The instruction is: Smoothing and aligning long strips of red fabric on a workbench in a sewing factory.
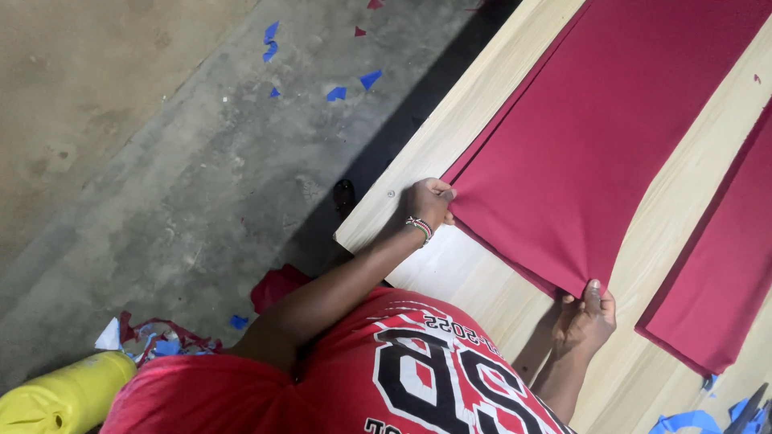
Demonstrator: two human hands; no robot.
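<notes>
1. At the far left we see a yellow roll (64,398) low in the corner, with a heap of red and blue fabric scraps (161,337) just beside it on the grey concrete floor (145,161); more blue scraps (346,87) lie scattered further up the floor.
2. Moving right, our left hand (426,205) sits at the near corner of the wooden table (474,96), a beaded bracelet (419,228) on its wrist; its fingers are clenched on the left corner of the large red fabric piece (579,137), pinching the edge.
3. That red fabric piece lies flat on the table, stretching away to the upper right; it looks to be several layers stacked, since thin edges show along its sides; its near end spans between our two hands.
4. Our right hand (589,317) grips the fabric's other near corner, thumb on top and fingers tucked beneath; the cloth puckers into a small fold there.
5. Further right, a second red fabric piece (724,265) lies apart on the table; blue scraps (683,420) show in the bottom right corner.
</notes>
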